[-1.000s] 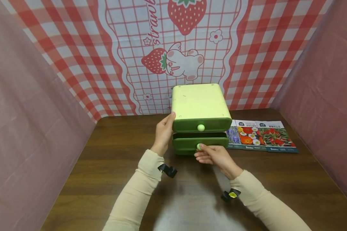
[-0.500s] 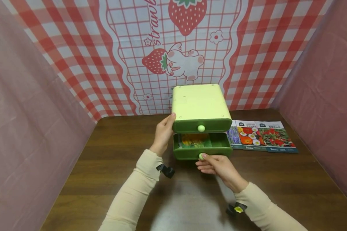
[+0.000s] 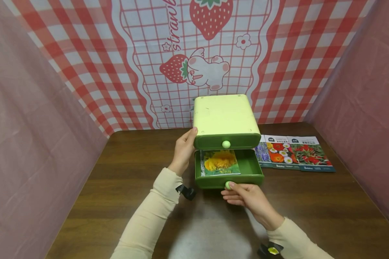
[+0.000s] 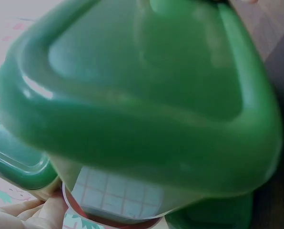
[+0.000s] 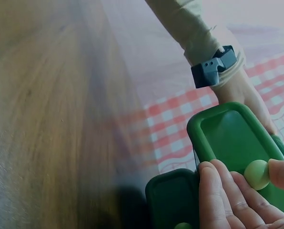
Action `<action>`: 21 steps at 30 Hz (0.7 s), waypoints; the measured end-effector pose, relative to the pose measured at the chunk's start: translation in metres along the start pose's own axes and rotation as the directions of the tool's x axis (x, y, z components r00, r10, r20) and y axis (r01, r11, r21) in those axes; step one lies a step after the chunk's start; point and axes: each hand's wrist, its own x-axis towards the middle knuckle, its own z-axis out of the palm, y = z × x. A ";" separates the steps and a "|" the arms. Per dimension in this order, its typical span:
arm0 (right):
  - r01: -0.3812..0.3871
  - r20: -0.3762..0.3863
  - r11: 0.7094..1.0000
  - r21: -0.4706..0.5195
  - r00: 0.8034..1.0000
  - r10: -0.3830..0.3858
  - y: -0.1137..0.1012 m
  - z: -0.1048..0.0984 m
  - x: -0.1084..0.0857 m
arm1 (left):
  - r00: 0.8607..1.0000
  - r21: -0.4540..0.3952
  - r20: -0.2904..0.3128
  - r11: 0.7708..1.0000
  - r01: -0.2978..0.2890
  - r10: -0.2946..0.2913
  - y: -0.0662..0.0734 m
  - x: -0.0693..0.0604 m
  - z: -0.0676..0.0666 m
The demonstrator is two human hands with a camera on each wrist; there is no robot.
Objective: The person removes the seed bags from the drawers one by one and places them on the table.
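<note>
A small cabinet with a pale yellow-green top [image 3: 225,114] has dark green drawers. Its top drawer [image 3: 209,142] is closed. The drawer below [image 3: 210,182] stands pulled out, and a packet with a yellow-flower picture [image 3: 220,162] lies in its left part. My right hand [image 3: 251,199] pinches this drawer's round light green knob [image 5: 257,174] between thumb and fingers. My left hand [image 3: 182,151] presses against the cabinet's left side, thumb at the front corner, the other fingers mostly hidden. A lower drawer [image 5: 172,196] shows in the right wrist view, hidden from the head view.
Several flower-picture packets [image 3: 311,154] lie overlapping on the wooden table [image 3: 133,201], right of the cabinet. A red-and-white checked cloth with strawberries [image 3: 94,72] hangs behind. Pink curtains [image 3: 360,108] close off both sides.
My right hand has drawn the drawer toward me by its knob, from barely ajar to well out. The yellow-flower packet inside has come into sight. My left hand keeps its place.
</note>
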 end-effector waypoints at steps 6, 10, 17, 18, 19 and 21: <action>-0.006 0.013 1.000 0.012 1.000 0.006 0.004 0.000 -0.006 | 1.000 0.000 -0.012 1.000 0.005 -0.005 0.000 0.000 0.001; -0.006 0.018 1.000 0.019 1.000 0.005 0.007 0.000 -0.007 | 1.000 0.001 -0.012 1.000 0.002 -0.002 0.000 0.000 0.001; -0.008 0.034 0.999 0.040 0.999 0.007 0.013 0.000 -0.006 | 1.000 0.002 -0.004 1.000 0.003 -0.003 -0.001 0.000 0.000; -0.008 0.036 0.999 0.043 0.999 0.007 0.014 0.000 -0.006 | 1.000 0.003 -0.003 1.000 0.003 -0.003 -0.001 0.000 0.000; -0.009 0.035 0.999 0.048 0.999 0.007 0.014 0.000 -0.006 | 1.000 0.003 -0.003 1.000 0.003 -0.003 -0.001 0.000 0.000; -0.005 0.041 0.999 0.051 0.999 0.003 0.015 -0.001 -0.006 | 1.000 0.005 0.001 1.000 0.002 -0.002 -0.001 0.000 0.000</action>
